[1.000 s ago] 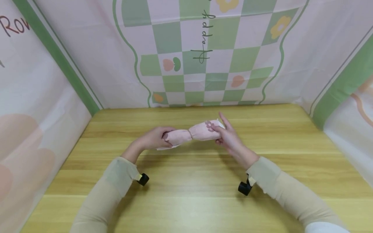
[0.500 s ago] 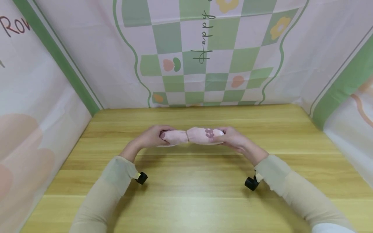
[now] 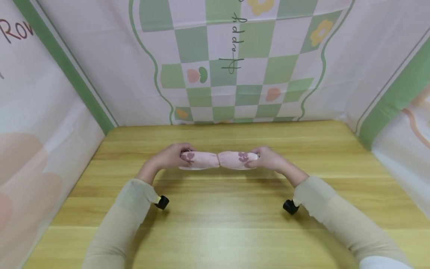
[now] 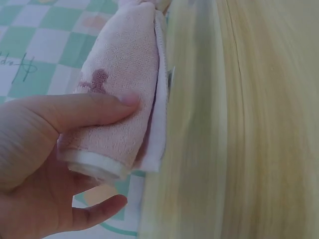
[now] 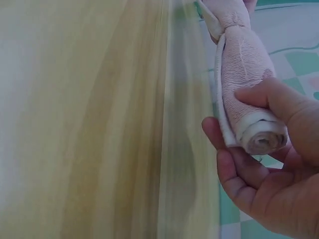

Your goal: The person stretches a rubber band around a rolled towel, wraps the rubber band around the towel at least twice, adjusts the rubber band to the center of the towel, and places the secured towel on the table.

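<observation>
A pink towel, rolled up and cinched at its middle by a thin band, is held level above the table. Dark pink flower prints show near both ends. My left hand grips its left end; in the left wrist view the thumb lies across the terry cloth. My right hand grips the other end. In the right wrist view the spiral end of the roll shows between thumb and fingers, and a loose white-edged flap hangs along its side.
The wooden table lies beneath both hands. A printed checkered cloth rises behind its far edge, with more cloth at the left and right sides. Small black cameras sit at both wrists.
The right hand has lowered and regripped its end, its raised index finger now down. The towel has gone from tilted to level and turned, showing flower prints at both ends.
</observation>
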`<control>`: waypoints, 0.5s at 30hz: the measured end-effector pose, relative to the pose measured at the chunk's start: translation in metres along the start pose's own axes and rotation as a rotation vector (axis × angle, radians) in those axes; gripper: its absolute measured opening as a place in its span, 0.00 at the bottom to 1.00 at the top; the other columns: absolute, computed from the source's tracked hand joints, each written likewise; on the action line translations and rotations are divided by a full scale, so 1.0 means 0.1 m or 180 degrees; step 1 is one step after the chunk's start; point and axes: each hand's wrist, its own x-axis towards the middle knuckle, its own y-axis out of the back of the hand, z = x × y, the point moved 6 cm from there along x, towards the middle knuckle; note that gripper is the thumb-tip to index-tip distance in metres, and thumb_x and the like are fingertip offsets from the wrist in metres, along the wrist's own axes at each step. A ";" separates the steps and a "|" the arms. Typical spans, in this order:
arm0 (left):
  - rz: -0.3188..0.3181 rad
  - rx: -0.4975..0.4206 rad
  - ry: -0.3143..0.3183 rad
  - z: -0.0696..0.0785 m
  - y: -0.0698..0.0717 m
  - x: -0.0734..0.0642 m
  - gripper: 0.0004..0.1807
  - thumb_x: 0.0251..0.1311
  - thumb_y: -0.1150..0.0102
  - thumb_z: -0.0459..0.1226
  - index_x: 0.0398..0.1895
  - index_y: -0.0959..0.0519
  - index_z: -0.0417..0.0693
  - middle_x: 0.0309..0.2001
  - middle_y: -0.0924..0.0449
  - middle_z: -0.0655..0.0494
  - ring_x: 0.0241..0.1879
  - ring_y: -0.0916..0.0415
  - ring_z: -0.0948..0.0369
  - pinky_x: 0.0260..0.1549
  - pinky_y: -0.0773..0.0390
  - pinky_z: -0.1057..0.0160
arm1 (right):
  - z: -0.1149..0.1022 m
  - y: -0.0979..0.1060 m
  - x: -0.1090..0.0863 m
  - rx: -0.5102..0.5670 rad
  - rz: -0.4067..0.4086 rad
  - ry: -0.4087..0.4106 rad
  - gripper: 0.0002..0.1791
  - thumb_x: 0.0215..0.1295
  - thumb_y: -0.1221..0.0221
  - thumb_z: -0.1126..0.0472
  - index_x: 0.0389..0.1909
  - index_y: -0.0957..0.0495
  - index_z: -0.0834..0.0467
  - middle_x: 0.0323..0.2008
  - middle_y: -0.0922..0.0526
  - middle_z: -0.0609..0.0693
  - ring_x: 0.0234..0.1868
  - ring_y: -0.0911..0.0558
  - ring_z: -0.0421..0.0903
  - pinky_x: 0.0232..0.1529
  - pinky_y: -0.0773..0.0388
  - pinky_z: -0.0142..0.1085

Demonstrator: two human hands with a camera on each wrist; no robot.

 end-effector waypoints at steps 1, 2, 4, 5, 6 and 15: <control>0.0006 0.0001 0.0023 -0.01 0.00 0.00 0.23 0.59 0.27 0.31 0.57 0.20 0.41 0.51 0.18 0.48 0.52 0.24 0.52 0.54 0.24 0.49 | 0.00 0.01 0.01 -0.0087 0.0028 -0.0004 0.25 0.60 0.30 0.61 0.53 0.20 0.74 0.31 0.21 0.52 0.27 0.29 0.43 0.27 0.29 0.32; 0.0016 0.0000 0.0049 -0.02 0.00 0.01 0.22 0.59 0.27 0.31 0.56 0.20 0.41 0.50 0.18 0.48 0.51 0.24 0.52 0.54 0.24 0.50 | 0.00 0.03 0.02 -0.0167 0.0056 -0.0012 0.25 0.60 0.30 0.61 0.53 0.20 0.73 0.30 0.21 0.52 0.26 0.29 0.43 0.26 0.30 0.31; 0.0028 0.0042 0.0098 -0.05 0.00 0.03 0.20 0.59 0.27 0.31 0.54 0.19 0.41 0.48 0.18 0.49 0.49 0.24 0.53 0.52 0.23 0.51 | 0.00 0.05 0.05 -0.0357 0.0120 -0.0001 0.26 0.60 0.29 0.60 0.54 0.20 0.73 0.33 0.19 0.54 0.27 0.29 0.43 0.27 0.30 0.32; 0.0029 0.0082 0.0119 -0.06 0.00 0.04 0.19 0.59 0.28 0.30 0.53 0.19 0.41 0.47 0.18 0.49 0.48 0.24 0.53 0.50 0.23 0.52 | 0.00 0.05 0.07 -0.0442 0.0144 0.0009 0.27 0.59 0.29 0.60 0.54 0.20 0.73 0.35 0.18 0.56 0.28 0.28 0.44 0.28 0.29 0.33; 0.0024 0.0108 0.0146 -0.07 0.00 0.05 0.18 0.59 0.28 0.30 0.52 0.19 0.41 0.46 0.18 0.50 0.47 0.24 0.54 0.49 0.23 0.53 | 0.00 0.06 0.09 -0.0538 0.0162 0.0030 0.27 0.59 0.29 0.59 0.54 0.20 0.73 0.37 0.17 0.58 0.29 0.27 0.45 0.29 0.29 0.33; -0.0014 0.0540 0.0578 -0.17 -0.05 0.12 0.14 0.56 0.27 0.29 0.45 0.18 0.43 0.40 0.19 0.51 0.40 0.25 0.54 0.40 0.23 0.57 | -0.02 0.02 0.17 -0.0945 0.0212 0.0082 0.24 0.59 0.29 0.62 0.52 0.19 0.71 0.48 0.15 0.63 0.40 0.20 0.52 0.40 0.23 0.41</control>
